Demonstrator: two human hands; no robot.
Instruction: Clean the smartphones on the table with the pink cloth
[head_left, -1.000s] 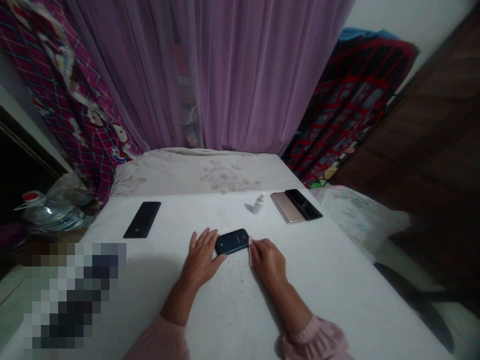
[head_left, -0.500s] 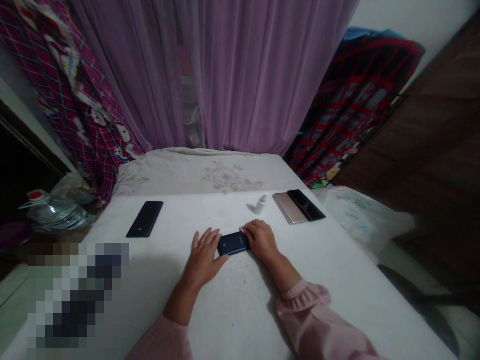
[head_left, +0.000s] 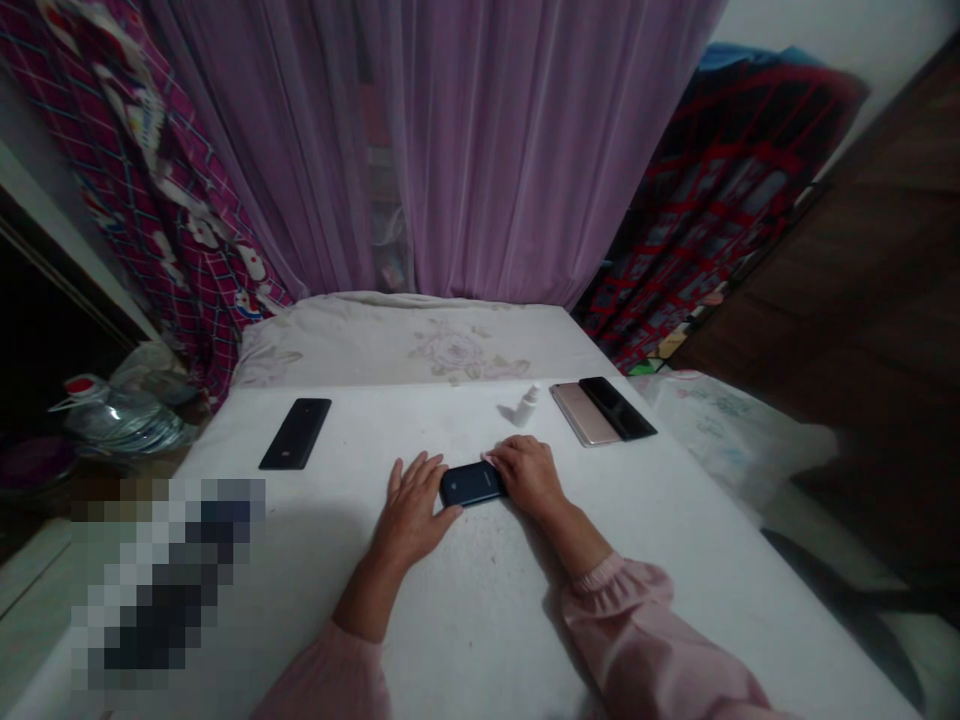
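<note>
A dark blue mobile phone (head_left: 471, 484) lies flat on the white-covered table, its back facing up. My left hand (head_left: 411, 508) steadies its left end, thumb at the near edge and fingers along the far side. At the opposite end, the fingers of my right hand (head_left: 531, 476) are pinched together over the phone. A bit of white cloth or tissue (head_left: 487, 456) peeks out by those fingertips; most of it is hidden under the hand. Just beyond my right hand stands a small white spray bottle (head_left: 526, 406).
To the left lies a black phone (head_left: 297, 434). At the right, a rose-gold phone (head_left: 586, 413) sits beside a black one (head_left: 618, 408). A blurred-out patch (head_left: 169, 590) covers the near left. A large water bottle (head_left: 120, 415) stands past the table's left edge.
The view has shifted slightly, moving everything a little to the right. Both hands keep their places on the phone, with no clear change in grip.
</note>
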